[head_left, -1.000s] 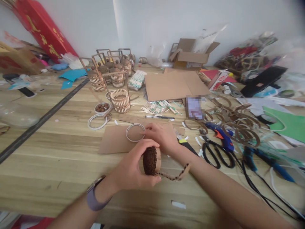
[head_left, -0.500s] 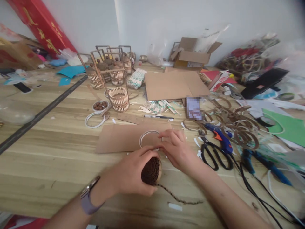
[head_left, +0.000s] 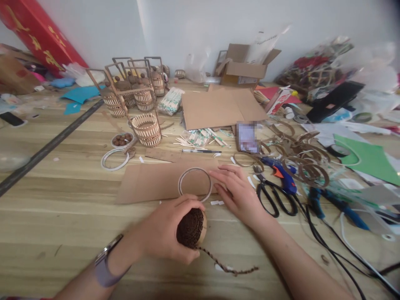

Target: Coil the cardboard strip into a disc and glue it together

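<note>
My left hand (head_left: 167, 233) is wrapped round a small bowl-shaped piece of coiled dark brown cord (head_left: 190, 229), its hollow side turned towards me and a pale wooden edge showing on the right. From its lower side a twisted brown cord tail (head_left: 229, 268) trails across the table. My right hand (head_left: 239, 193) lies low over the table with its fingers stretched out and nothing in its grasp. Its fingertips are at the right edge of a white ring (head_left: 180, 185). That ring lies on a flat cardboard strip (head_left: 146, 183), just beyond my left hand.
Black-handled scissors (head_left: 271, 200), a blue glue gun (head_left: 283, 175) and brown strip rings (head_left: 309, 166) lie on the right with cables. Slatted baskets (head_left: 146, 129) with tall handles stand at the back left. A bowl of brown balls (head_left: 122, 139) and cardboard sheets (head_left: 221, 108) lie further back.
My right hand has drawn away from the left and its fingers have spread, leaving the white ring in fuller view. The left hand still holds the coiled piece. The camera view has shifted slightly.
</note>
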The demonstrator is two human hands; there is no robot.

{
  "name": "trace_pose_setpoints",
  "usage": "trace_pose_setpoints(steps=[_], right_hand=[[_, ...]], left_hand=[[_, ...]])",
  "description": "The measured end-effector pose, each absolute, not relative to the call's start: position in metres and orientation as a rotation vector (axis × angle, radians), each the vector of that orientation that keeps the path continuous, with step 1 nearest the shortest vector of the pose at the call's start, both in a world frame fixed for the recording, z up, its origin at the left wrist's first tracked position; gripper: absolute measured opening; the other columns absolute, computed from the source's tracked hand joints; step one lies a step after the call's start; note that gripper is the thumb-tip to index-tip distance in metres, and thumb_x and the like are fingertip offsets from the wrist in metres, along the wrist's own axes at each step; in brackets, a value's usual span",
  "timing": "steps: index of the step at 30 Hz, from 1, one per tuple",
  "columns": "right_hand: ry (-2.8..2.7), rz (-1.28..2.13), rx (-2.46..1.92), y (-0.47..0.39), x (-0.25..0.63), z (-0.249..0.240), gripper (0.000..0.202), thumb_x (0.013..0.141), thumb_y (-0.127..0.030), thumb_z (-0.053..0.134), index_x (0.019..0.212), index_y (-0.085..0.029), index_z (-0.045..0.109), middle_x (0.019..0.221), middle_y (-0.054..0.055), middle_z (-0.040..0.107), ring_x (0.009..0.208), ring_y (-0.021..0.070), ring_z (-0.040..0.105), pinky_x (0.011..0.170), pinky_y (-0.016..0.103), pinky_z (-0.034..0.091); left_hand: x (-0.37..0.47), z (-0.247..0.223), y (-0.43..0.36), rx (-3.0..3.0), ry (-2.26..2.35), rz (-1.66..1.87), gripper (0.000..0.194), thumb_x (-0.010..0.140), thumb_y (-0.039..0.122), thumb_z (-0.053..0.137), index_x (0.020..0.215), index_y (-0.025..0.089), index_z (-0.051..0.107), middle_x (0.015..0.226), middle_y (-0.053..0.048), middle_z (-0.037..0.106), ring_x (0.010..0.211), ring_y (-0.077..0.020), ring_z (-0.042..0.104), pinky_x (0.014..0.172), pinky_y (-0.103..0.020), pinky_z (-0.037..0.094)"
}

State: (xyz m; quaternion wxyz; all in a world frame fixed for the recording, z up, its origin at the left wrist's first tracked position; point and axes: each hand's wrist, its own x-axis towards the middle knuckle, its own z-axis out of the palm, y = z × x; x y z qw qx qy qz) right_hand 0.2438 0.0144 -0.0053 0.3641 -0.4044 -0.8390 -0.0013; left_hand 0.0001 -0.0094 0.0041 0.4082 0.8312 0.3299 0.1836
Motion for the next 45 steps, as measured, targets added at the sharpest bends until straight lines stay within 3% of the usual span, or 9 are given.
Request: trace_pose_setpoints(steps=[9,23,27,31,38,40,43,45], right_hand=[[-2.224,-0.341,-1.095,0.01,0.242,0.002,0.014,0.094,-0.019,0.058,0.101,-0.024,0.069,0.09,0.004,0.075,0.094,0.0218,0.064,0.091,0.041,0.04],[-2.276,-0.474,-1.195,0.007,0.233,0.002,0.017,0.094,-0.015,0.055,0.085,-0.024,0.066,0.082,0.001,0.073,0.086,0.0196,0.062,0.098,0.042,0.032],[-2.239,-0.312,-1.245,0.01,0.234,-0.004,0.013,0.095,-0.019,0.054,0.09,-0.023,0.066,0.099,0.007,0.071,0.092,0.0224,0.062,0.093,0.043,0.037],[-2.115,-0.014,-1.245,0.011,0.234,-0.008,0.01,0.09,-0.02,0.056,0.088,-0.021,0.065,0.117,0.014,0.06,0.106,0.0269,0.059,0.087,0.043,0.046],[-1.602,0.457,-1.311,0.025,0.251,-0.011,0.008,0.083,-0.021,0.059,0.075,-0.023,0.062,0.097,0.006,0.06,0.098,0.0233,0.058,0.088,0.039,0.045],[-1.315,0.59,-1.318,0.03,0.259,-0.01,0.006,0.081,-0.027,0.064,0.076,-0.023,0.063,0.092,0.003,0.06,0.092,0.0208,0.057,0.086,0.036,0.043],[-1.102,0.889,-1.207,0.027,0.255,-0.004,0.011,0.077,-0.032,0.074,0.075,-0.023,0.067,0.089,0.0,0.059,0.088,0.0176,0.054,0.084,0.031,0.04],[-1.068,1.139,-1.119,0.017,0.243,0.002,0.015,0.074,-0.035,0.079,0.073,-0.024,0.069,0.087,-0.001,0.06,0.086,0.0163,0.053,0.081,0.028,0.04]], left_hand=[[0.002,0.006,-0.009,2.089,0.905,0.508,0.071,0.056,0.023,0.082,0.122,0.024,0.054,0.132,-0.008,0.059,0.119,-0.03,0.059,0.104,-0.041,0.047],[0.005,0.003,-0.01,2.076,0.913,0.485,0.071,0.055,0.023,0.082,0.12,0.024,0.054,0.132,-0.008,0.059,0.115,-0.0296,0.061,0.102,-0.042,0.048],[0.006,0.006,-0.011,2.069,0.905,0.478,0.074,0.055,0.024,0.085,0.121,0.024,0.054,0.132,-0.008,0.059,0.117,-0.0295,0.061,0.102,-0.04,0.047],[0.006,0.011,-0.012,2.05,0.886,0.507,0.073,0.055,0.024,0.087,0.121,0.025,0.055,0.126,-0.005,0.062,0.11,-0.0261,0.063,0.1,-0.037,0.048],[-0.002,0.013,-0.012,2.022,0.821,0.558,0.076,0.057,0.034,0.09,0.124,0.025,0.055,0.129,-0.008,0.061,0.119,-0.0301,0.06,0.105,-0.04,0.046],[-0.004,0.011,-0.01,2.017,0.912,0.54,0.073,0.062,0.035,0.087,0.126,0.025,0.054,0.142,-0.012,0.051,0.129,-0.0344,0.053,0.109,-0.047,0.043],[-0.005,0.006,-0.007,2.003,1.075,0.54,0.069,0.067,0.038,0.084,0.128,0.025,0.054,0.16,-0.016,0.023,0.144,-0.0418,0.032,0.112,-0.056,0.037],[-0.005,0.004,-0.006,1.993,1.105,0.588,0.071,0.067,0.042,0.084,0.129,0.025,0.053,0.161,-0.017,0.016,0.147,-0.0431,0.027,0.111,-0.058,0.037]])
